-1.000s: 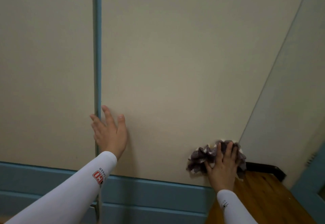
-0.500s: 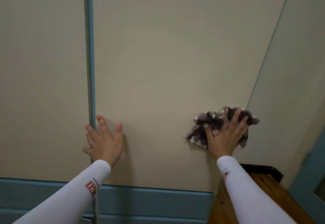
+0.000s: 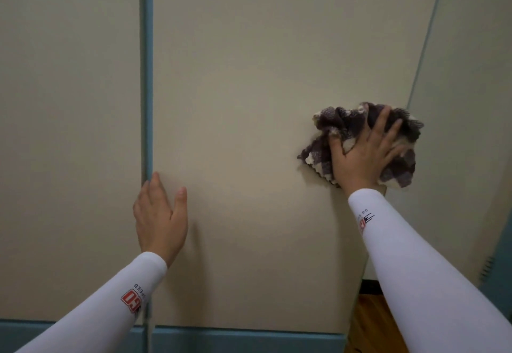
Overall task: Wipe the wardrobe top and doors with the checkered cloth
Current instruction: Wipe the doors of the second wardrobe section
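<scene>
So, L to R: left hand (image 3: 160, 219) lies flat w/ fingers spread on the beige wardrobe door (image 3: 243, 103), beside the blue strip (image 3: 146, 61), holding nothing. Right hand (image 3: 365, 153), fingers splayed, presses the bunched checkered cloth (image 3: 357, 142) against the door's right edge; cloth's long axis runs roughly left-right, slightly tilted.
</scene>
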The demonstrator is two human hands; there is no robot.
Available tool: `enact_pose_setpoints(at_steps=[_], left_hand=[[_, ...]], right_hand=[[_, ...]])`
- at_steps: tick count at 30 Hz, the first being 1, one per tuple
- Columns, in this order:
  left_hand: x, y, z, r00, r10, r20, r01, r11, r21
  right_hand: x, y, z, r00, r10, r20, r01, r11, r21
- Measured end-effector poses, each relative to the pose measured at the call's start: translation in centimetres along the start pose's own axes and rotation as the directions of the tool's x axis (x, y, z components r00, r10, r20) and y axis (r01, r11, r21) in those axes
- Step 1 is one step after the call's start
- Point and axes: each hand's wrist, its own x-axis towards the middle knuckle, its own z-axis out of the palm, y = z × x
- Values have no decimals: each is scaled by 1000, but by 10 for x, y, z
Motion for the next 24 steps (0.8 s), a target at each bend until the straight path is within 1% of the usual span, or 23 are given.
enact_pose_setpoints(at_steps=[1, 3, 5, 6, 7, 9, 12, 14, 15, 16, 18, 19, 21, 22, 24], left_hand=[[2, 3, -1, 1000, -12, -4, 12, 999, -44], [5, 5, -1, 999, -35, -5, 34, 992, -123], [9, 5, -2, 998, -64, -16, 60, 980, -188], [13, 4, -5, 995, -94, -23, 86, 969, -231], [15, 3, -7, 992, -126, -22, 115, 954, -276], [18, 1, -13, 986, -168, 10, 161, 926, -341], [16, 3, -20, 985, -162, 61, 173, 919, -354], [16, 5, -26, 988, -139, 73, 156, 925, -345], [19, 6, -29, 991, -114, 67, 130, 932, -337], [21, 8, -31, 995, -74, 61, 90, 941, -326], [28, 11, -35, 999, -4, 55, 20, 954, -299], [32, 13, -37, 998, 10, 56, 7, 955, -297], [37, 19, -39, 998, 11, 64, 10, 948, -319], [40, 22, -40, 998, 13, 58, 7, 943, -332], [45, 27, -41, 999, 30, 39, -15, 943, -333]], right_hand=[[-4, -2, 3, 999, -32, -4, 32, 999, 2], [-24, -9, 12, 988, -153, -10, 153, 988, -4], [-58, -22, 26, 953, -301, 20, 301, 954, -13], [-78, -32, 34, 920, -389, 47, 390, 921, -17], [-98, -41, 43, 874, -481, 72, 484, 875, -25], [-133, -60, 57, 757, -642, 117, 649, 760, -27], [-160, -95, 71, 545, -822, 167, 835, 551, -15], [-162, -119, 76, 391, -901, 188, 916, 401, 21], [-158, -130, 79, 333, -927, 174, 936, 348, 62], [-153, -137, 81, 298, -943, 144, 942, 315, 115], [-139, -150, 82, 280, -956, 85, 932, 292, 215], [-132, -156, 80, 277, -958, 75, 932, 287, 221], [-118, -169, 72, 283, -955, 92, 938, 296, 181], [-108, -175, 68, 297, -949, 103, 937, 310, 161], [-86, -186, 62, 355, -930, 92, 920, 365, 141]])
